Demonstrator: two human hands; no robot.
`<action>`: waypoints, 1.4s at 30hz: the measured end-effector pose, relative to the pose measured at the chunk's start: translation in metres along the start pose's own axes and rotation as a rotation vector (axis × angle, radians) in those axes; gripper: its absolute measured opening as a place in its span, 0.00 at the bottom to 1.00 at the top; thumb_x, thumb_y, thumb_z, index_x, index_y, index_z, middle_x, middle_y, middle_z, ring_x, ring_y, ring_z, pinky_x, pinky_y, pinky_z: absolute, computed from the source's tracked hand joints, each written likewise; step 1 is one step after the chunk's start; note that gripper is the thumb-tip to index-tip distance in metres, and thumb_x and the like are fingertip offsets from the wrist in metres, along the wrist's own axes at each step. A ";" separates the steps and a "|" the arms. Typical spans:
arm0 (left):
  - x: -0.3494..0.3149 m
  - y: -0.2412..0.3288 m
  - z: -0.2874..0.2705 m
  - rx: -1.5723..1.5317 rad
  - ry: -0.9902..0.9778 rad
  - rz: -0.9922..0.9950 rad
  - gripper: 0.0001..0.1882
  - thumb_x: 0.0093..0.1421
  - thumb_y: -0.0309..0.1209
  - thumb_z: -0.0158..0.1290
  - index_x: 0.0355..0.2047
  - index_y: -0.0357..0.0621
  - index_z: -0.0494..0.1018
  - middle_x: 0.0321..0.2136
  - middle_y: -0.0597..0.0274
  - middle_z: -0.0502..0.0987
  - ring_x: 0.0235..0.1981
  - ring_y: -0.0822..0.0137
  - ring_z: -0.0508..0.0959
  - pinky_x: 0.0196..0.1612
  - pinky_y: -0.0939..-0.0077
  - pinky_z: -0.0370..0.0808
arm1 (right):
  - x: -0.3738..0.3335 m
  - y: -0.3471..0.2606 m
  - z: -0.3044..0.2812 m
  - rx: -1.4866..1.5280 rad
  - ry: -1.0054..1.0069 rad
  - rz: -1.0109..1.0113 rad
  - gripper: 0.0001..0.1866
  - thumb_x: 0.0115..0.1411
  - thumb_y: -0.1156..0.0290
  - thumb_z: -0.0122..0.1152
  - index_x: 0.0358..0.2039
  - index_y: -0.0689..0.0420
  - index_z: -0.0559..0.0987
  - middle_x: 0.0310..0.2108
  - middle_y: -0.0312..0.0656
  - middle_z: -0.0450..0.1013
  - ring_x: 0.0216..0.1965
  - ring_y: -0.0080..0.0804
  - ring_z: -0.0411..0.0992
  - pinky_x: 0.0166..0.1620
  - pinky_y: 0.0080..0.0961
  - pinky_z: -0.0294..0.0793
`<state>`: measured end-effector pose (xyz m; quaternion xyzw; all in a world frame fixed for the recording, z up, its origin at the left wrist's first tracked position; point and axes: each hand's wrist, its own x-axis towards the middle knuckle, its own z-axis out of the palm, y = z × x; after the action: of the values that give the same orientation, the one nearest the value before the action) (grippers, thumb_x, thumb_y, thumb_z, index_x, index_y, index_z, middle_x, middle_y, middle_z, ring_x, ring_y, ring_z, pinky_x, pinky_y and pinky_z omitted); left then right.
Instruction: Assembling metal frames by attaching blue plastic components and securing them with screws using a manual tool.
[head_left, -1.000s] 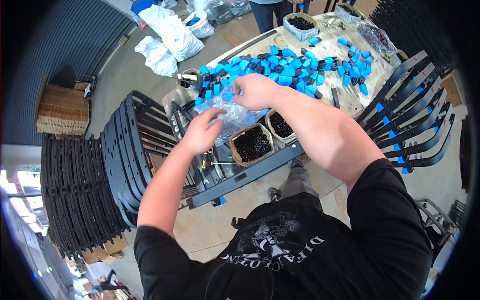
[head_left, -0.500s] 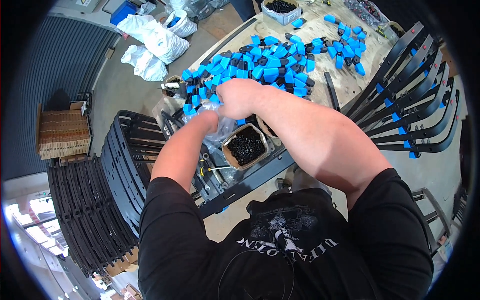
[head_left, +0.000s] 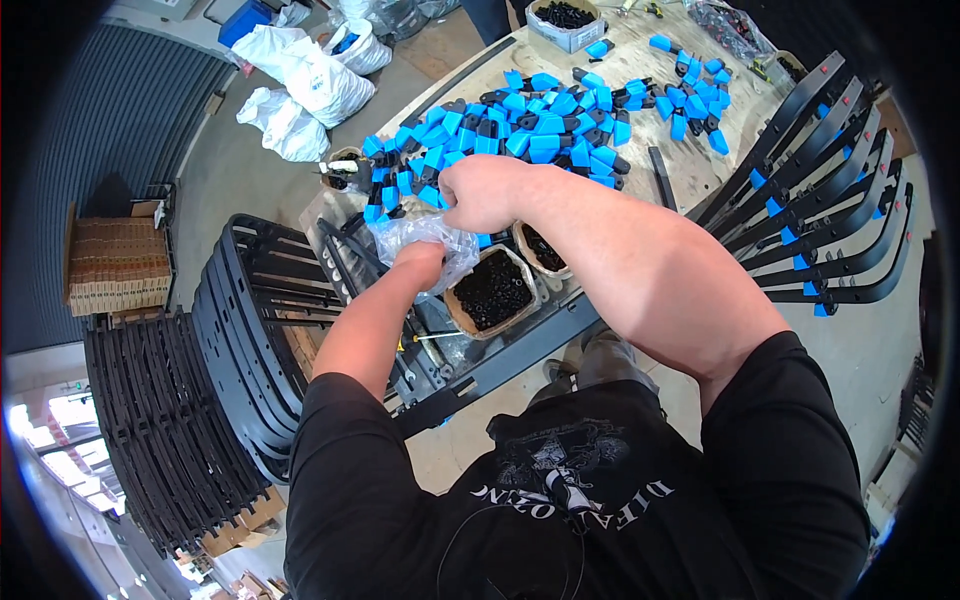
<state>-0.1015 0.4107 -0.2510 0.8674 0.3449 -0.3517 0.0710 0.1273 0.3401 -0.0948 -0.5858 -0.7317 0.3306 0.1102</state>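
Bunched in my left hand is a clear plastic bag, crumpled and spread over the near left part of the worktable. My right hand is curled closed just beyond the bag's far edge; its fingertips point down and left, and what they hold is hidden. Past both hands lies a heap of blue and black plastic pieces. Close to my left wrist stands an open box of small black parts. A second container of dark parts sits partly under my right forearm.
Long black curved frames with blue pieces lean at the right. Stacked black panels stand left of the worktable. A wrench lies near its front edge. White sacks rest on the floor at the far left.
My left hand has moved slightly right and toward me, and the bag is spread wider. My right hand stays nearly in place. More of the second container shows.
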 end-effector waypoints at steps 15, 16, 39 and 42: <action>-0.118 0.010 -0.110 -0.395 0.513 0.088 0.14 0.55 0.26 0.62 0.42 0.38 0.77 0.39 0.47 0.80 0.41 0.49 0.81 0.46 0.59 0.78 | 0.003 0.010 0.004 0.003 0.042 -0.021 0.17 0.55 0.60 0.64 0.39 0.60 0.83 0.38 0.51 0.81 0.44 0.47 0.79 0.48 0.41 0.77; -0.139 0.017 -0.119 -0.453 0.597 0.034 0.15 0.54 0.26 0.65 0.41 0.38 0.77 0.37 0.49 0.80 0.38 0.54 0.82 0.42 0.64 0.79 | 0.003 0.008 0.005 0.001 0.035 0.001 0.17 0.54 0.60 0.64 0.39 0.59 0.83 0.38 0.51 0.81 0.44 0.48 0.79 0.48 0.41 0.78; -0.301 0.129 -0.049 -0.792 1.055 0.151 0.12 0.55 0.23 0.66 0.39 0.42 0.78 0.34 0.55 0.82 0.34 0.56 0.82 0.39 0.67 0.80 | 0.008 0.013 0.005 -0.005 0.009 -0.009 0.16 0.55 0.60 0.67 0.38 0.59 0.83 0.40 0.49 0.82 0.44 0.43 0.79 0.49 0.37 0.77; -0.301 0.131 -0.049 -0.804 1.052 0.113 0.12 0.54 0.23 0.66 0.38 0.41 0.79 0.34 0.55 0.82 0.36 0.55 0.82 0.40 0.65 0.79 | 0.005 0.012 0.005 -0.022 0.011 -0.014 0.17 0.56 0.60 0.67 0.39 0.59 0.84 0.40 0.49 0.81 0.44 0.43 0.79 0.50 0.37 0.77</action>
<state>-0.1435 0.1651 -0.0316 0.8460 0.3919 0.2789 0.2298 0.1327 0.3445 -0.1075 -0.5835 -0.7388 0.3188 0.1101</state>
